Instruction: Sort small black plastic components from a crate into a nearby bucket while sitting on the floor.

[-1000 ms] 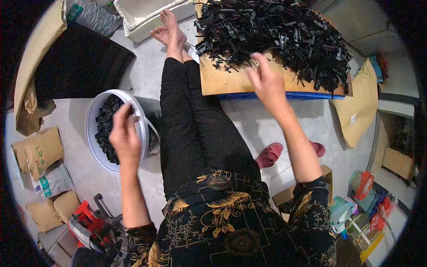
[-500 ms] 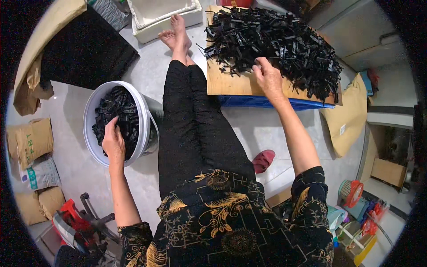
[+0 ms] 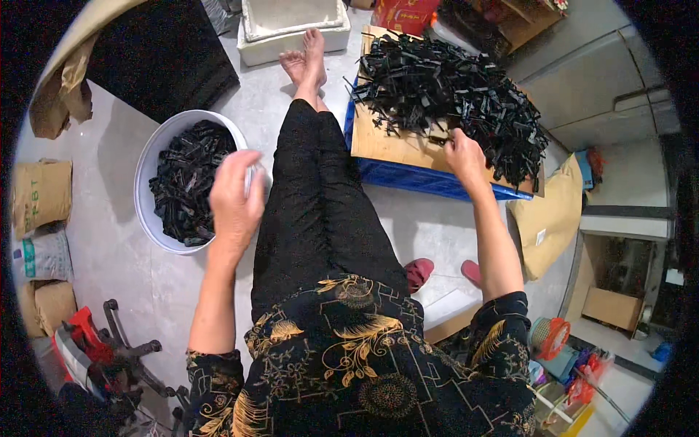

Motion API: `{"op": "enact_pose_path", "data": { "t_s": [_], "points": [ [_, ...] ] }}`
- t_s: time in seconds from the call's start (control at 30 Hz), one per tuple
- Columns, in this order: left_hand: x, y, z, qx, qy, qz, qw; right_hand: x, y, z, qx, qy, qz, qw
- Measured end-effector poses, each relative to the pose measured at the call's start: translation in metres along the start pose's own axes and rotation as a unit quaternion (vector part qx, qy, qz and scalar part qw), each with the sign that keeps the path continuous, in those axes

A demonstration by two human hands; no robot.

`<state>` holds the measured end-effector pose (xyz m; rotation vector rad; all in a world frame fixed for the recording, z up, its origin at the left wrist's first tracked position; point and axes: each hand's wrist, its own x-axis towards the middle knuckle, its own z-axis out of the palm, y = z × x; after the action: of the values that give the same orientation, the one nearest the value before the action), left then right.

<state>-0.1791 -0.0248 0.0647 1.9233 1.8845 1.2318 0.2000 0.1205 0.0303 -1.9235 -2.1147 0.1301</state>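
Note:
A heap of small black plastic parts [image 3: 444, 80] covers much of a wooden board [image 3: 378, 142]. At the heap's near edge my right hand [image 3: 466, 156] is closed, with a black plastic part [image 3: 438, 140] sticking out at its fingertips. My left hand [image 3: 237, 197], slightly blurred, is raised by the right side of a white bucket [image 3: 143, 207]. Its thumb stands apart from the fingers, and I see nothing held in it. More black plastic parts [image 3: 191, 175] lie inside the bucket.
The board rests on a blue crate [image 3: 415, 177]. My outstretched legs [image 3: 313, 211] lie between bucket and crate. A white foam box [image 3: 295, 44] stands beyond my feet. Paper sacks [image 3: 42, 193] line the left, and a yellowish sack [image 3: 546, 211] leans right of the crate.
My left hand has come up out of the bucket and moved right. My right hand has shifted right and nearer, and its fingers have closed on a black part. The view has shifted slightly.

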Motion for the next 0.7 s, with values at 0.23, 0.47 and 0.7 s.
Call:
{"op": "enact_pose_path", "data": {
  "t_s": [0.23, 0.47, 0.7],
  "points": [
    [-0.011, 0.034, 0.044, -0.13, -0.146, 0.051, 0.979, -0.001, 0.044, -0.016, -0.013, 0.024, 0.064, 0.998],
    [-0.015, 0.055, 0.054, -0.48, -0.311, -0.288, 0.768, -0.04, -0.04, -0.046, 0.196, -0.089, -0.108, 0.971],
    [-0.013, 0.062, 0.063, -0.596, -0.392, -0.265, 0.649, -0.079, -0.116, -0.072, 0.195, -0.179, -0.287, 0.92]
  ]
}}
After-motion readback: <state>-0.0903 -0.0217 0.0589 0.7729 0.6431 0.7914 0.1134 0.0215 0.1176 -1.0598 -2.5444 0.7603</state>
